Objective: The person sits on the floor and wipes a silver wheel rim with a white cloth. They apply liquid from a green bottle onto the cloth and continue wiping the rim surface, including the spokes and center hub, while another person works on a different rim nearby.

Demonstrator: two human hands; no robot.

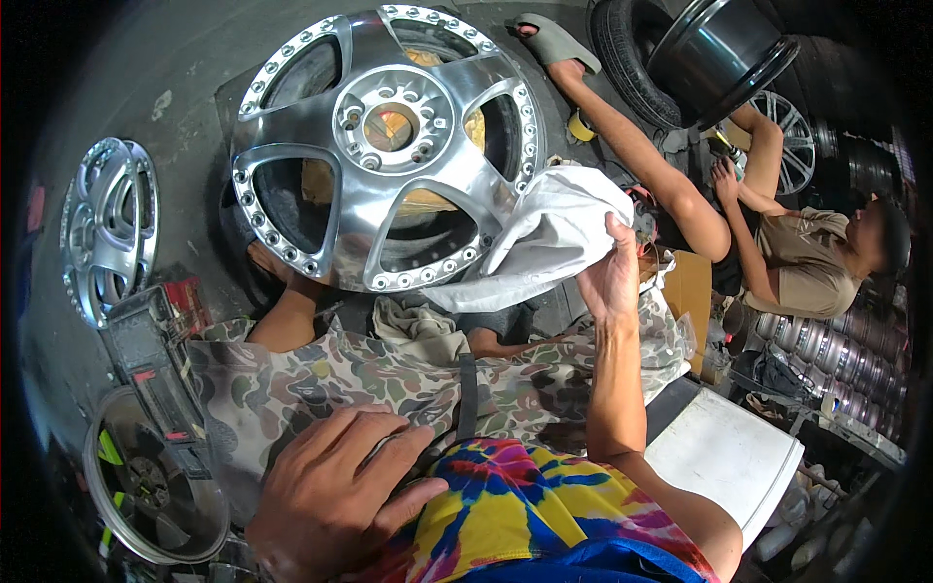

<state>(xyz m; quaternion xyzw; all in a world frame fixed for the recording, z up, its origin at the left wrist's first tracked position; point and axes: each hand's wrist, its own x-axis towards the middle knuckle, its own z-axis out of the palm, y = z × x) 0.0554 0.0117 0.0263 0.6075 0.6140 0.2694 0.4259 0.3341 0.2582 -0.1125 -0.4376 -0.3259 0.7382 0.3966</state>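
Observation:
A polished silver five-spoke wheel (362,219) with bolts around its lip lies face up in front of me. My right hand (612,277) is closed on a white cloth (559,223), which hangs in loose folds over the wheel's lower right edge. Close to my body, my left hand (340,486) is raised over my lap with its fingers loosely apart, holding nothing. Beneath it, camouflage fabric (389,384) covers my legs. A crumpled grey-beige rag (420,328) rests near the wheel's lower edge.
Silver wheel faces (109,228) stand at left, above a dark toolbox (155,340) and another rim (155,476). A co-worker (812,257) sits at right, one leg reaching toward the wheel, near a tyre (632,63) and a dark rim barrel (714,58). A white-topped box (724,452) stands beside me.

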